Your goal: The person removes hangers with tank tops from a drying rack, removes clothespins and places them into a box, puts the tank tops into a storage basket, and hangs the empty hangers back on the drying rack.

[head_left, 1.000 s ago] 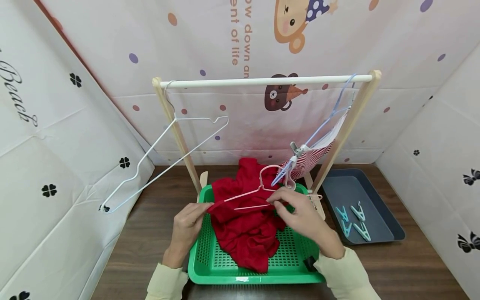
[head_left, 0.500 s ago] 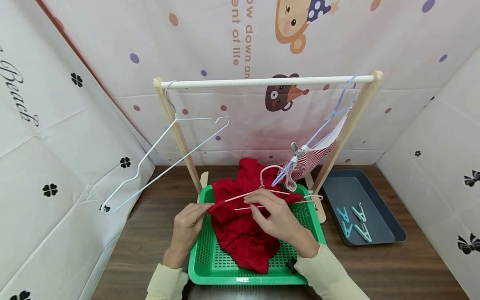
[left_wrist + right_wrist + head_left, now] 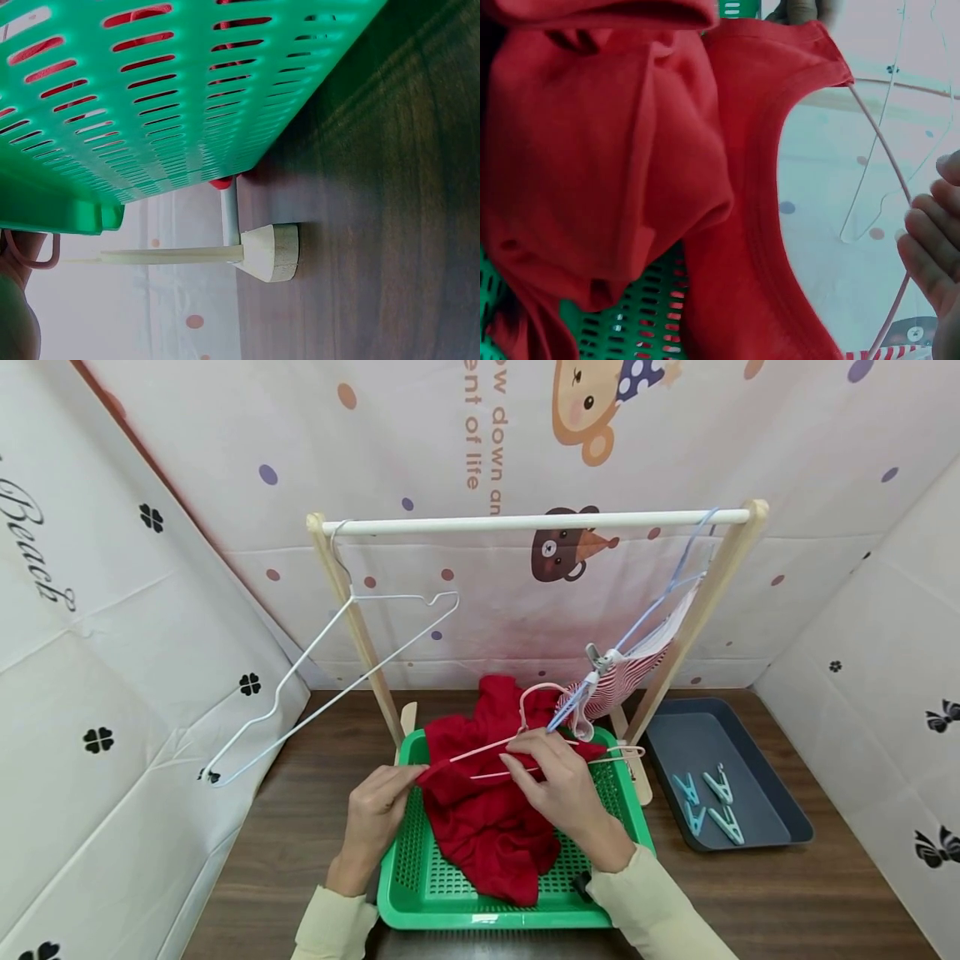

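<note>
A red shirt (image 3: pixel 495 847) lies bunched in the green basket (image 3: pixel 495 920). Its curved neckline shows in the right wrist view, with a pink hanger (image 3: pixel 480 749) through the shoulders. My left hand (image 3: pixel 378 814) pinches the shirt's left shoulder at the hanger's end. In the left wrist view, a bit of the left hand (image 3: pixel 21 251) shows by a pink hanger loop (image 3: pixel 45 264). My right hand (image 3: pixel 566 789) is over the hanger's middle, below its hook, fingers loosely bent and thumb apart. In the right wrist view, the right hand's fingers (image 3: pixel 928 236) overlap the hanger wire.
Behind the basket stands a wooden rack with a white rail (image 3: pixel 487 525). A white hanger (image 3: pixel 315 647) hangs at its left. A blue hanger (image 3: pixel 678 564) with a striped cloth (image 3: pixel 622 681) hangs at its right. A grey tray (image 3: pixel 776 810) holds several clothespins (image 3: pixel 723 825).
My right hand has moved left from the hanger's right part to its middle, uncovering the shirt's shoulder on the right end, then shifted slightly right. The left hand keeps its pinch in place.
</note>
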### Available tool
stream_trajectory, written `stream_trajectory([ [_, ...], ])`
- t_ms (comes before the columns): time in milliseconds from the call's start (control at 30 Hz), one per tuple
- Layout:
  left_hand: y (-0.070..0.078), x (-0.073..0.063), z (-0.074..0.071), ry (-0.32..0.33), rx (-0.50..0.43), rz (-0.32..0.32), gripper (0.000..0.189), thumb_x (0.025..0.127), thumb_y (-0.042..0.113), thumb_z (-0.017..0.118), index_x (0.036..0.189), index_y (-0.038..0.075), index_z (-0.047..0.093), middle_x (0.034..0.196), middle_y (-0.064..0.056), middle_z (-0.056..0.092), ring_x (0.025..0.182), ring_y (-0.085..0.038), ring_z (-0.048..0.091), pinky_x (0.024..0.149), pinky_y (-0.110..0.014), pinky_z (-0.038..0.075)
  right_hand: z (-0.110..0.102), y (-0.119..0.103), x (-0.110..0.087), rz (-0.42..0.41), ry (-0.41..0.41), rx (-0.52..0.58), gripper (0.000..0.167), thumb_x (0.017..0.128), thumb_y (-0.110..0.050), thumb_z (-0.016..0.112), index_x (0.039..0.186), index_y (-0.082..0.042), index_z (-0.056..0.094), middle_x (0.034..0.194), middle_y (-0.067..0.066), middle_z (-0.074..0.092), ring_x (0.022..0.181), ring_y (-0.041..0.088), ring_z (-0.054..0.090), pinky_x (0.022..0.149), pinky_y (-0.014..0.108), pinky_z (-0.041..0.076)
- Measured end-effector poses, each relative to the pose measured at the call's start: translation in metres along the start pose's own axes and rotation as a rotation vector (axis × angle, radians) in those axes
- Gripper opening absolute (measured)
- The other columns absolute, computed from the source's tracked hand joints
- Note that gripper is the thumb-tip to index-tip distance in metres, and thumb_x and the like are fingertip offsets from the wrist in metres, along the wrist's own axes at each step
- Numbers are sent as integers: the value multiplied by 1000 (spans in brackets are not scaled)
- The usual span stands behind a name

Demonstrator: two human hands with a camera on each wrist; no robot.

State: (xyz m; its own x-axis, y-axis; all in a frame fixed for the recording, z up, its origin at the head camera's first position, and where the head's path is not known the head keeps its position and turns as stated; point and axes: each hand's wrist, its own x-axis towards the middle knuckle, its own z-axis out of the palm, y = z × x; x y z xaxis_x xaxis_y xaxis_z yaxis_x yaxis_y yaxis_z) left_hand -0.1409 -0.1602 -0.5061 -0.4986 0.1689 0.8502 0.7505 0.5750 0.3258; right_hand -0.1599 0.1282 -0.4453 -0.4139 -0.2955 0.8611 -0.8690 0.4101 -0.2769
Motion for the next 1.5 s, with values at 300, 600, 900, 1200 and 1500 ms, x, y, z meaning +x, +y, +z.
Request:
stream_trajectory([
  [300,0,1,0,6,5,0,25,110,19,63,109,5,84,101,-5,80,80,-21,73,71,-31,60,-10,10,-8,144,54,-146,26,94,-13,84,109,4,71,107,17,69,98,31,66,85,41,56],
  [600,0,-1,-1,5,16,1,29,87,-13,74,108,5,84,101,-5,81,81,-21,73,72,-33,60,-20,24,-15,273,54,-175,32,85,-2,88,111,3,69,112,19,69,115,42,64,92,55,54],
  [900,2,-1,0,68,5,22,21,94,-8,73,109,3,83,101,-7,80,82,-26,74,74,-35,61,-33,33,-22,304,-95,-123,15,94,4,77,106,-4,74,102,8,71,86,21,61,70,33,50],
  [1200,3,-1,-8,-13,-74,-12,38,84,-13,70,120,-3,78,113,-12,78,90,-27,71,68,-25,54,-34,36,-22,304,-97,-27,18,91,11,77,102,-2,76,94,4,71,72,11,51,63,18,39],
  [1500,5,4,-10,6,-129,-30,25,97,15,81,115,-3,80,107,-13,79,88,-28,73,66,-25,55,-33,36,-23,295,-90,-17,19,90,11,78,102,-3,76,95,0,72,75,11,54,66,19,41],
])
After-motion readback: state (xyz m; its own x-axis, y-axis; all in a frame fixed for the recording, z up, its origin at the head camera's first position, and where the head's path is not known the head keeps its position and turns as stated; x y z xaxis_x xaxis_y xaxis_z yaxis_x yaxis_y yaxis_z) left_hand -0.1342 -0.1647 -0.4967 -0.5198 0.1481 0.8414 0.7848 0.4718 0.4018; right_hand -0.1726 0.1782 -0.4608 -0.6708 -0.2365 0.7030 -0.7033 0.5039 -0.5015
